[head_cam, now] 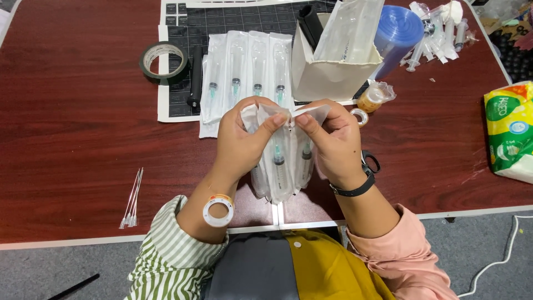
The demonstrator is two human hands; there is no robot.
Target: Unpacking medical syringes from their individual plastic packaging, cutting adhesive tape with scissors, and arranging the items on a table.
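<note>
Both hands pinch the top flaps of a packaged syringe point(279, 166) above the near edge of the red table point(72, 139): the left hand point(241, 139) grips one flap, the right hand point(332, 141) the other. Beyond them lies a row of sealed syringes point(247, 72), beside a white box point(333, 69) and a tape roll point(164, 61).

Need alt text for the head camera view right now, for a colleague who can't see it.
Seen from above, the left hand and right hand pinch the top edge of a strip of sealed syringe packets over a dark red table. Behind lie more packaged syringes, a tape roll and a white box.
</note>
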